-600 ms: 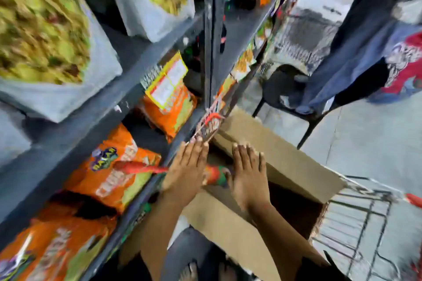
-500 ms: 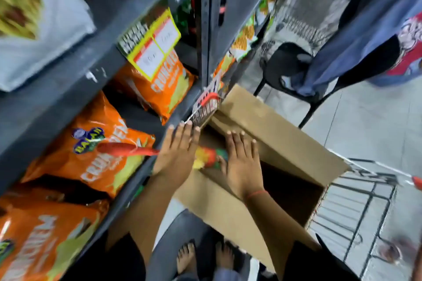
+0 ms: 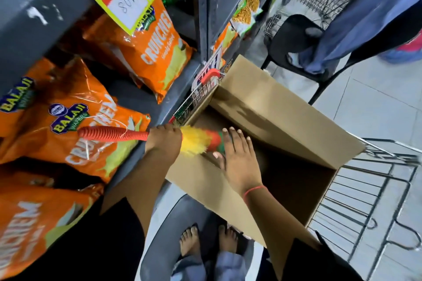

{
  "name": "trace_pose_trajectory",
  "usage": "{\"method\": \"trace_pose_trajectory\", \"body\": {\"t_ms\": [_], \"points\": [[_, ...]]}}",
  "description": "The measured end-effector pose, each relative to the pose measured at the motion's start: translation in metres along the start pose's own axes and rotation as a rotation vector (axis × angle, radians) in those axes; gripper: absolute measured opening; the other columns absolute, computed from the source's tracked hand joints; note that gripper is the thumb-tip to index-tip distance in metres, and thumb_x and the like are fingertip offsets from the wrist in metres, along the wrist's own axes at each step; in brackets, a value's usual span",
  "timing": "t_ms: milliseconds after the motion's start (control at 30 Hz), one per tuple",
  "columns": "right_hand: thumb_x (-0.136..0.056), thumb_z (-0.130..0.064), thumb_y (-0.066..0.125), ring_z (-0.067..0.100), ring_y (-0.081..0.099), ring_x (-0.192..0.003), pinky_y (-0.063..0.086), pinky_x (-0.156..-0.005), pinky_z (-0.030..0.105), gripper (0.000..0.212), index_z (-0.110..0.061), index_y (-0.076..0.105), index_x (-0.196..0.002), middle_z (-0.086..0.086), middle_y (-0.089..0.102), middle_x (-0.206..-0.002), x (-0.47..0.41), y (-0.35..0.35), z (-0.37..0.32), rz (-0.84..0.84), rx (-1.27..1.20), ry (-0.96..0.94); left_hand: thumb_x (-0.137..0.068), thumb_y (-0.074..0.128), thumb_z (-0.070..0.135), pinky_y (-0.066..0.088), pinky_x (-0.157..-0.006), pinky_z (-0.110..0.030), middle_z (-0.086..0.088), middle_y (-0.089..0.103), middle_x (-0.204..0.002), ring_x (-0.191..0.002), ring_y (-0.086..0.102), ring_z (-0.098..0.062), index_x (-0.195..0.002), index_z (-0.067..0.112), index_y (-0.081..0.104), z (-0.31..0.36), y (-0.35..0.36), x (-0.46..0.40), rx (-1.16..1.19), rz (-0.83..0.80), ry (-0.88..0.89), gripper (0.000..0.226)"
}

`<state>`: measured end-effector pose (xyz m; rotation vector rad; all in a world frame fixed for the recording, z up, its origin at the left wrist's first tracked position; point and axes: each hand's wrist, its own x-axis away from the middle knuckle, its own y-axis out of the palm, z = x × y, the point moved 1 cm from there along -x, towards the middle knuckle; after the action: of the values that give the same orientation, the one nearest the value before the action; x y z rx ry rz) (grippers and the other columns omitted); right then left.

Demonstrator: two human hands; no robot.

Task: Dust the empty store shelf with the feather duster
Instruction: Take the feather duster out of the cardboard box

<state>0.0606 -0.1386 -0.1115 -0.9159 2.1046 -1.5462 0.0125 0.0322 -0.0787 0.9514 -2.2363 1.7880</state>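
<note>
Head cam is looking down at the left hand point(image 3: 164, 141) gripping the feather duster point(image 3: 146, 138) around its middle, red ribbed handle sticking out over the orange Balaji Crunchex bags point(image 3: 91, 125) on the grey shelf point(image 3: 137, 100). Yellow feathers are poking over the open cardboard box point(image 3: 274, 107). Right hand point(image 3: 237, 157) is lying flat and open on the duster's green-orange tip.
</note>
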Motion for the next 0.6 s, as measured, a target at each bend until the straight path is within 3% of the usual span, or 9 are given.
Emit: {"method": "trace_pose_trajectory", "body": {"t_ms": [67,200,267,333,400,467,600], "points": [[-0.093,-0.03,0.05,0.038,0.028,-0.134,0.017,-0.111,0.049,0.057,-0.002,0.029,-0.138,0.024,0.037,-0.142,0.009,-0.005,-0.001,-0.012,0.005,0.025,-0.09,0.043,0.005,0.049,-0.088,-0.038,-0.015,0.057,-0.125,-0.112,0.057,-0.033,-0.125,0.006,0.05,0.002,-0.006,0.009,0.011,-0.039,-0.009,0.036],[-0.085,-0.027,0.063,0.041,0.048,-0.119,0.035,-0.098,0.058,0.054,0.003,0.046,-0.127,0.026,0.053,-0.127,0.03,-0.037,-0.002,0.048,0.003,0.037,-0.091,0.041,0.0,0.047,-0.091,-0.04,-0.01,0.055,-0.133,-0.119,0.055,-0.03,-0.13,0.016,0.051,0.002,-0.033,0.029,0.072,-0.209,-0.014,0.044],[-0.089,-0.035,0.049,0.039,0.05,-0.118,0.035,-0.101,0.052,0.05,0.001,0.049,-0.125,0.023,0.056,-0.125,0.043,-0.061,0.0,0.057,0.03,0.027,-0.091,0.042,0.0,0.046,-0.093,-0.041,-0.01,0.054,-0.136,-0.122,0.051,-0.03,-0.13,0.015,0.053,0.002,-0.057,0.043,0.103,-0.298,-0.024,0.043],[-0.088,-0.035,0.038,0.038,0.05,-0.118,0.022,-0.109,0.044,0.051,-0.001,0.05,-0.124,0.021,0.057,-0.125,0.054,-0.09,0.003,0.064,0.053,0.044,-0.094,0.041,0.005,0.045,-0.095,-0.039,-0.013,0.055,-0.135,-0.122,0.051,-0.031,-0.127,0.008,0.054,-0.001,-0.086,0.059,0.168,-0.336,-0.018,0.036],[-0.085,-0.031,0.043,0.038,0.053,-0.115,0.013,-0.107,0.038,0.049,-0.002,0.052,-0.123,0.021,0.059,-0.122,0.058,-0.119,0.004,0.091,0.073,0.051,-0.098,0.036,0.009,0.042,-0.099,-0.036,-0.016,0.053,-0.135,-0.124,0.05,-0.031,-0.127,0.001,0.052,-0.003,-0.118,0.074,0.191,-0.334,0.054,0.035],[-0.08,-0.029,0.051,0.039,0.057,-0.11,0.017,-0.104,0.039,0.048,-0.002,0.054,-0.12,0.021,0.062,-0.117,0.056,-0.16,-0.002,0.153,0.078,0.036,-0.095,0.042,0.006,0.043,-0.1,-0.038,-0.012,0.052,-0.138,-0.126,0.048,-0.029,-0.129,0.004,0.052,-0.01,-0.163,0.094,0.132,-0.347,0.069,0.035],[-0.079,-0.025,0.054,0.04,0.058,-0.107,0.027,-0.101,0.047,0.045,0.0,0.056,-0.117,0.023,0.062,-0.114,0.046,-0.23,-0.014,0.295,0.111,0.0,-0.093,0.041,0.004,0.039,-0.102,-0.04,-0.011,0.052,-0.138,-0.126,0.048,-0.026,-0.13,0.005,0.051,-0.022,-0.238,0.126,0.036,-0.209,0.152,0.038]]}}
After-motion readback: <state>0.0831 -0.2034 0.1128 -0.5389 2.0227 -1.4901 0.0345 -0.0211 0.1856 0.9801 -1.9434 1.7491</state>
